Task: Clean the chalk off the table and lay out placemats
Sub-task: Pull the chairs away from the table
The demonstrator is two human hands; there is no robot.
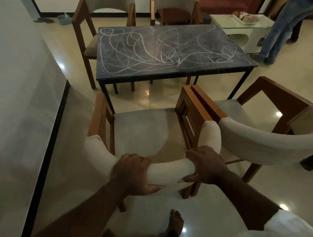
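The table (167,49) is a dark rectangular slab on thin black metal legs, its matte top covered in looping white chalk scribbles (128,51). On the table's near side, apart from it, stands a wooden armchair (145,130) with a grey fabric seat and a curved, padded cream backrest. The left hand (131,173) and right hand (207,165) each clasp that backrest, set apart, fingers curled over its top. A matching chair (265,144) stands just beside it. Two more chairs (106,1) stand at the table's far side.
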